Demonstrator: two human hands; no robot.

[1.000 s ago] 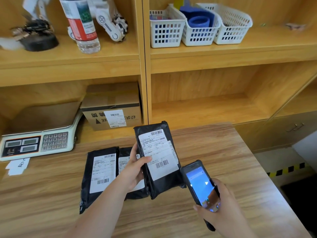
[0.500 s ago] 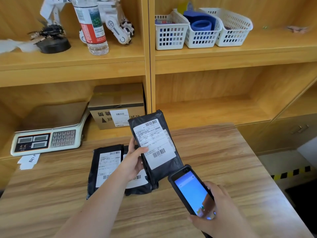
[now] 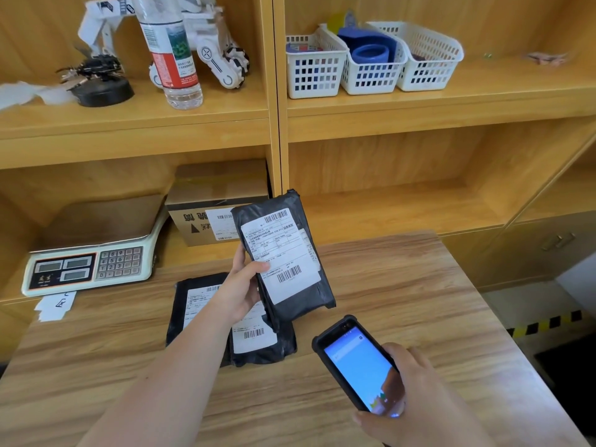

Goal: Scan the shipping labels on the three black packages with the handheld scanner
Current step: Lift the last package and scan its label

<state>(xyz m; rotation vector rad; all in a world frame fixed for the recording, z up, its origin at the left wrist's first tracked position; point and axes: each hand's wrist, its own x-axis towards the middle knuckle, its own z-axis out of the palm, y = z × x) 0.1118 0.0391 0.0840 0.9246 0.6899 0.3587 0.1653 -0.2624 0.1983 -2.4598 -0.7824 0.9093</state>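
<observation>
My left hand (image 3: 240,291) grips a black package (image 3: 296,295) by its left edge and holds it above the table, tilted, white shipping label facing me. My right hand (image 3: 416,404) holds the handheld scanner (image 3: 358,362), a black phone-like device with a lit blue screen, low and to the right of that package, its top end pointing toward it. Two more black packages lie flat on the wooden table (image 3: 403,301) under my left forearm: one at the left (image 3: 185,304) and one beside it (image 3: 267,346), both label up and partly hidden by my arm.
A weighing scale (image 3: 90,262) sits at the left on the low shelf, with a cardboard box (image 3: 206,204) behind the raised package. The upper shelf carries a water bottle (image 3: 172,53), a white robot toy and three white baskets (image 3: 371,59). The table's right edge drops to the floor.
The raised package has gone up and slightly right in my left hand. The scanner has dropped lower and to the right, away from the label. The two flat packages have not moved on the table.
</observation>
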